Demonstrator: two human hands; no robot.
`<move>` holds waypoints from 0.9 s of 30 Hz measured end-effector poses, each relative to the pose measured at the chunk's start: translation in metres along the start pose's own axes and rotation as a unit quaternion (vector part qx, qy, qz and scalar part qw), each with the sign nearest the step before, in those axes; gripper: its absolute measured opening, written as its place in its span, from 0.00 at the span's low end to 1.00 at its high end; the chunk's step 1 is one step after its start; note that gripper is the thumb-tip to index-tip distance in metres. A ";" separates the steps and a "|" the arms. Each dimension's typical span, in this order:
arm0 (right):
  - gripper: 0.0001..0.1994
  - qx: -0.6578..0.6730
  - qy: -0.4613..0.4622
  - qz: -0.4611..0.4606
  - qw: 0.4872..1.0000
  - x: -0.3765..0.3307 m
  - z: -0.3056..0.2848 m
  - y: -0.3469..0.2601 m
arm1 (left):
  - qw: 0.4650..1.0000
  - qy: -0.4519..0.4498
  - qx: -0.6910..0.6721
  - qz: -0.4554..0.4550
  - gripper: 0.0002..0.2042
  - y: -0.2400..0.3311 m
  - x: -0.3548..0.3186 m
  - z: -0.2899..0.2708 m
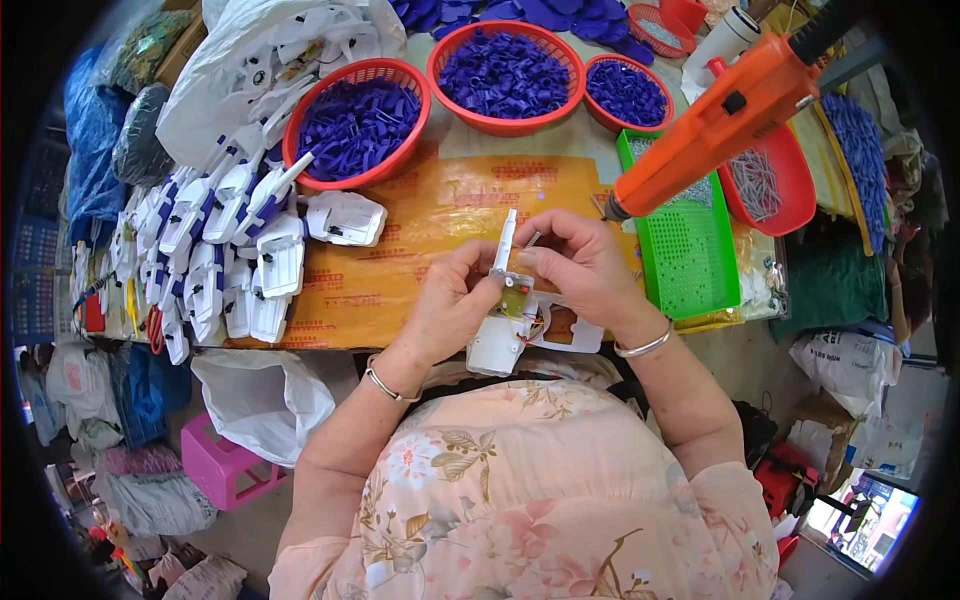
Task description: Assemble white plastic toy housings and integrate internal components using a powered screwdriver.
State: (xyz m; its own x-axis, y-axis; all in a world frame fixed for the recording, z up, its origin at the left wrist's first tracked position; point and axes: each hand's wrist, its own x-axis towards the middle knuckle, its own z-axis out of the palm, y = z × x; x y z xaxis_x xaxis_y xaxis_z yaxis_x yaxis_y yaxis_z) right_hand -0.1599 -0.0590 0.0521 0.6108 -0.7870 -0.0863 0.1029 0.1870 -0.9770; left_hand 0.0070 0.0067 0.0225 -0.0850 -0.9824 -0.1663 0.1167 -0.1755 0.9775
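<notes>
My left hand (pixel 455 295) is closed on a white plastic housing (pixel 495 348) at the table's front edge, close to my body. The housing has a long narrow stem that points away from me. A small circuit board (pixel 515 297) and thin coloured wires show inside it. Beside the wires, a second white shell piece (pixel 580 337) with an opening lies below my right hand. My right hand (pixel 580 265) pinches a small silvery metal pin (pixel 534 239) between thumb and fingers, just right of the stem.
An orange electric screwdriver (pixel 715 120) hangs at the right, above a green basket (pixel 690 255) and a red tray (pixel 785 180) of metal pins. Red baskets (pixel 505 125) of blue plastic parts stand at the back. White assembled housings (pixel 232 205) are heaped at the left.
</notes>
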 end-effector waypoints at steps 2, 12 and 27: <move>0.05 -0.017 -0.008 -0.003 1.000 0.000 0.000 0.000 | 0.999 -0.017 -0.034 0.002 0.11 0.001 -0.001 0.002; 0.07 -0.129 0.037 -0.065 0.989 0.000 0.005 0.011 | 0.988 -0.038 -0.118 -0.093 0.12 0.013 -0.004 -0.002; 0.07 -0.176 0.052 -0.116 0.976 -0.001 0.011 0.017 | 0.992 -0.063 -0.053 -0.094 0.12 0.012 -0.001 -0.010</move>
State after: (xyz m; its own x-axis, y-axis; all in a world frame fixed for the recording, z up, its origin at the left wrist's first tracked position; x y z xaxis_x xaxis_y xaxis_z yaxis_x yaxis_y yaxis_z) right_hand -0.1501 -0.0488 0.0374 0.5174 -0.8437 0.1428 -0.0583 -0.2012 -0.9778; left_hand 0.0183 0.0048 0.0334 -0.2381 -0.9171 -0.3199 0.1893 -0.3669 0.9108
